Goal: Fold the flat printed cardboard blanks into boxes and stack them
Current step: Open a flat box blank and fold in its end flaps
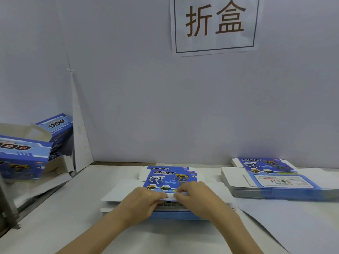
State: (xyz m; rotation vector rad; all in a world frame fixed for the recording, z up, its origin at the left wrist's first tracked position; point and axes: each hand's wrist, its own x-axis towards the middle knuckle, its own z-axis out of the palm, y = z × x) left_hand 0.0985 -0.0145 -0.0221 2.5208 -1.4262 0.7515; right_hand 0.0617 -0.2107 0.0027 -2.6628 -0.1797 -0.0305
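A small pile of flat blue printed cardboard blanks (167,177) with robot-dog pictures lies on the table in front of me. My left hand (142,200) and my right hand (195,195) meet over the near half of the top blank, and the fingers of both pinch a raised white panel of it. A taller stack of flat blanks (271,180) lies at the right. Two folded blue boxes (23,156) with open tops stand at the far left, one behind the other.
A white partition wall (165,107) closes off the back, with a paper sign (214,24) taped high up. A metal frame edge (7,204) runs along the table's left side. A large white sheet (293,226) covers the table at the right.
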